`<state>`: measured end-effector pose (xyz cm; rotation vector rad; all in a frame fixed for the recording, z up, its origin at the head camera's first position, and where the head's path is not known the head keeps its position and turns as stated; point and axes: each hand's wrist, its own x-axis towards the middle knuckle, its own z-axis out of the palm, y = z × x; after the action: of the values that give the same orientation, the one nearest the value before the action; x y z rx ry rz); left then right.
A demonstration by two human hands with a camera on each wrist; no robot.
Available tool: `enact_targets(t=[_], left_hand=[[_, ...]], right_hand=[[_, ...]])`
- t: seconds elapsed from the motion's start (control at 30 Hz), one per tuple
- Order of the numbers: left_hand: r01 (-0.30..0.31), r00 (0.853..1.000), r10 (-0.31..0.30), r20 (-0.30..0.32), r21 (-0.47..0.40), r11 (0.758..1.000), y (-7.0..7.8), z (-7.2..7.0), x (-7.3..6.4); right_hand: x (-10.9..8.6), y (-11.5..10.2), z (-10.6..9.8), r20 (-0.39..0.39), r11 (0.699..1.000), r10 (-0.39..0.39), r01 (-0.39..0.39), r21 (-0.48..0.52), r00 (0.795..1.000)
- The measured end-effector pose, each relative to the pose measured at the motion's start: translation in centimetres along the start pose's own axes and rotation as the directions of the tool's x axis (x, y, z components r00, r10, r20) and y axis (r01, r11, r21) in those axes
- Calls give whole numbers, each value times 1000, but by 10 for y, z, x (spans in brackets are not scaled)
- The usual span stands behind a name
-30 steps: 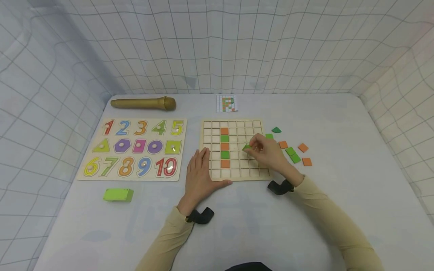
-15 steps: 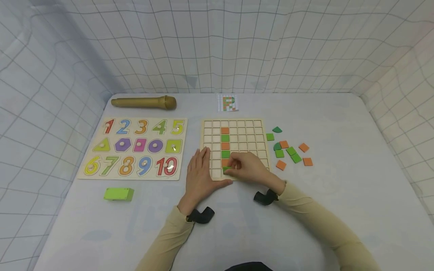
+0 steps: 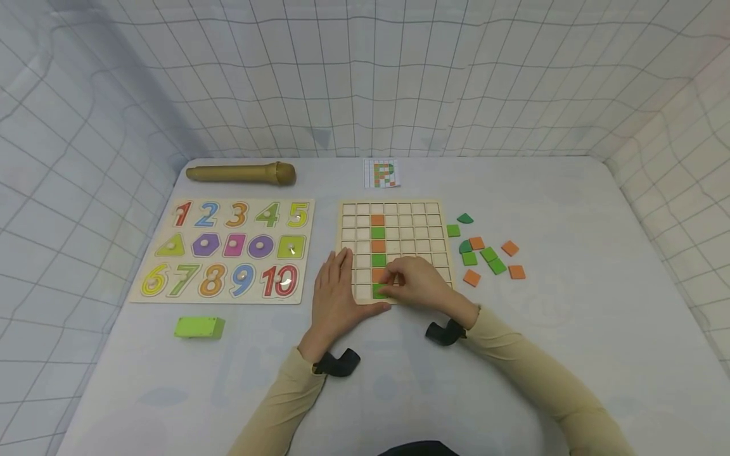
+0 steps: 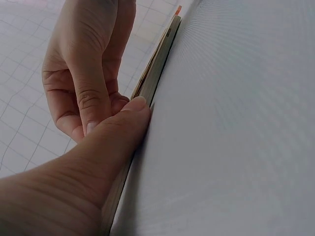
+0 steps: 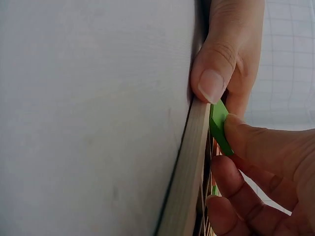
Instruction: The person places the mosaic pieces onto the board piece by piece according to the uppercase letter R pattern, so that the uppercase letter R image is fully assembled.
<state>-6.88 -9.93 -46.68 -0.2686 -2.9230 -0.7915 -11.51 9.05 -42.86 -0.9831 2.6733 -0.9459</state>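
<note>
Head view: my right hand [image 3: 419,282] was at the lower part of the wooden grid board [image 3: 393,201], thumb and fingers pinched on a green tile [image 3: 379,291]. Tile location: bottom cell of the third column from the left. Right wrist view: the tile was tilted relative to the board face, my right thumb on its upper side, the other fingers curled close to the grid.

My left hand [image 3: 336,297] rested at the board's lower left corner, fingers straight along the left side and over its edge, thumb out along the near edge. Left wrist view: that thumb's tip pressed on the rim, just beside my right fingers.

Above the held piece the same column carried, from the top, an orange tile [image 3: 377,220], then green, orange, green and orange. Loose pieces [image 3: 497,266] lay right of the board on the tabletop [image 3: 399,392]: green and orange squares, plus two darker green rounded ones.

Surroundings: a small patterned card [image 3: 382,174] behind the board; to the left, a number puzzle [image 3: 228,300] with a gold microphone [image 3: 239,174] behind it and a light-green block [image 3: 199,327] in front.
</note>
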Motion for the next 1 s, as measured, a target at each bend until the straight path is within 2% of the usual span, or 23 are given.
enact_targets(t=[0.2, 0.43, 0.83, 0.93, 1.0], left_hand=[[6, 1000, -6, 9, 8, 1000, 0, -1, 0], [10, 1000, -10, 13, 0, 1000, 1, -1, 0], [14, 1000, -14, 26, 4, 1000, 1, -3, 0], [13, 1000, -13, 27, 11, 1000, 1, -2, 0], [13, 1000, -13, 27, 11, 1000, 1, -1, 0]], right_hand=[[0, 1, 0, -47, 997, -46, 43, -57, 998], [-1, 0, -1, -35, 996, -48, 46, -73, 998], [-2, 5, -6, 45, 995, -91, 93, -36, 995], [-2, 8, -9, 39, 995, -94, 95, -20, 995], [-2, 12, -12, 14, 998, -65, 65, 5, 998]])
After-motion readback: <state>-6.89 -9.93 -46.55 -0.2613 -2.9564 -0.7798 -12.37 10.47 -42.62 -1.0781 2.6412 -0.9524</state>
